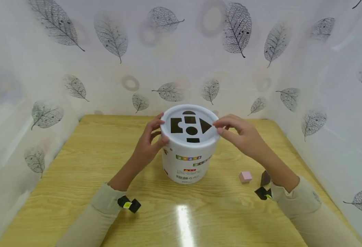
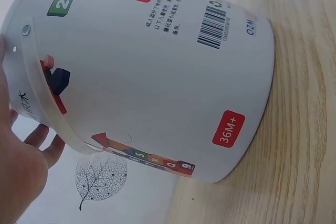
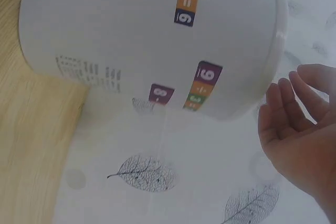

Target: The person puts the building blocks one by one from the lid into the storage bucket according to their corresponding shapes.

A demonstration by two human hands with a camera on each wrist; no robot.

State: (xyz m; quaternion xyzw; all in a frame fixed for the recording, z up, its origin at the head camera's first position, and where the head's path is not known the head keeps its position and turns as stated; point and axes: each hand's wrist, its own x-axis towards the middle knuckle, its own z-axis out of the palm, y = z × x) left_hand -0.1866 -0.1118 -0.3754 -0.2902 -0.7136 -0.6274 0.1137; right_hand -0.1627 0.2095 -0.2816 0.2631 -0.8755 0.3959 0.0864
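A white bucket [image 1: 185,163] stands upright on the wooden table, its white lid [image 1: 181,139] pierced by several shaped holes, among them a triangle, a circle and squares. My left hand [image 1: 151,139] holds the lid's left edge, thumb toward the front and fingers farther back. At the opposite edge, beside the triangular hole, my right hand [image 1: 242,133] touches the lid with thumb and index fingertips close together. In the right wrist view that hand's fingers [image 3: 283,111] are loosely bent at the rim, and no block shows in them.
A pink cube [image 1: 245,177] lies on the table [image 1: 113,147] to the bucket's right. Near it, a dark brown block [image 1: 265,178] is partly covered by my right forearm. A pale leaf-patterned curtain [image 1: 181,51] surrounds the table's back and sides.
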